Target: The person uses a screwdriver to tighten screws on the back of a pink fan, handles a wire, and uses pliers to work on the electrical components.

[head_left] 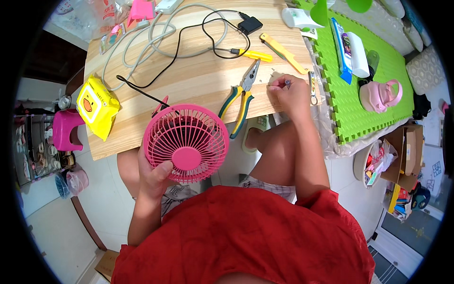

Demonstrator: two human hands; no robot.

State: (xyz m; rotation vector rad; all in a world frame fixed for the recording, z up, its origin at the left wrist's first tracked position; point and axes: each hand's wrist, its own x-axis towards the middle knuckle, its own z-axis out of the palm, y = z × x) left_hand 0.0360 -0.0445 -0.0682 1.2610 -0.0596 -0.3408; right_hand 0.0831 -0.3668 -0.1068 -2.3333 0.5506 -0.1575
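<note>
My left hand (155,176) grips a pink desk fan (187,158) by its lower left rim, thumb on the front grille. The fan tilts up at the table's near edge, with its black cable (142,92) running back across the wood. Over the tabletop, my right hand (289,94) is closed in a pinch. A small dark-ended thing (287,84) shows between its fingers, too small to name. Just left of that hand lie long-nose pliers (247,87) with green and yellow handles, jaws pointing away. Nail clippers (312,85) rest to its right.
Beyond the pliers lie a yellow-handled screwdriver (255,55), a yellow utility knife (286,54) and a black power adapter (250,25). A grey cable (165,33) coils at the back. Yellow wipes (98,106) stand left. A green foam mat (350,113) holding a pink bottle (378,97) lies right.
</note>
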